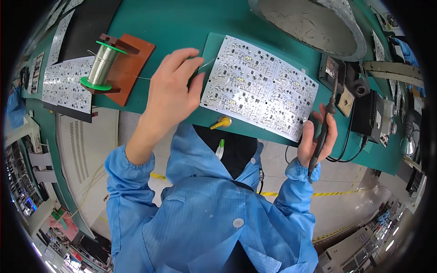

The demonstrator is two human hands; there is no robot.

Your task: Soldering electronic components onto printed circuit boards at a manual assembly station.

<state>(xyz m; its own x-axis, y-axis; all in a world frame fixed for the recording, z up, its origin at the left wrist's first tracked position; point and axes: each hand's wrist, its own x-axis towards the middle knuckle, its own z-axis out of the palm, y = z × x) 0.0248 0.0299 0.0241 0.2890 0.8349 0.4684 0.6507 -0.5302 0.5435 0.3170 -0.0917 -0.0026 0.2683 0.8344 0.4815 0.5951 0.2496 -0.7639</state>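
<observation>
A white circuit board panel (pixel 259 86) covered with small parts lies on the green bench mat in front of me. My left hand (pixel 175 86) is closed on thin solder wire (pixel 208 63), whose free end points at the board's left edge. Behind the hand the wire runs back to a solder spool (pixel 101 66) with green flanges on a brown stand. My right hand (pixel 321 136) grips a black soldering iron (pixel 324 134) by its handle beside the board's right edge. The iron's tip end reaches up toward the small soldering stand (pixel 334 70).
More circuit boards (pixel 68 84) lie at the left on a black sheet. A large grey fume hood (pixel 314 27) hangs over the far side. A black box (pixel 366 118) with cables stands at the right. A yellow plug (pixel 221 122) sits at the bench's front edge.
</observation>
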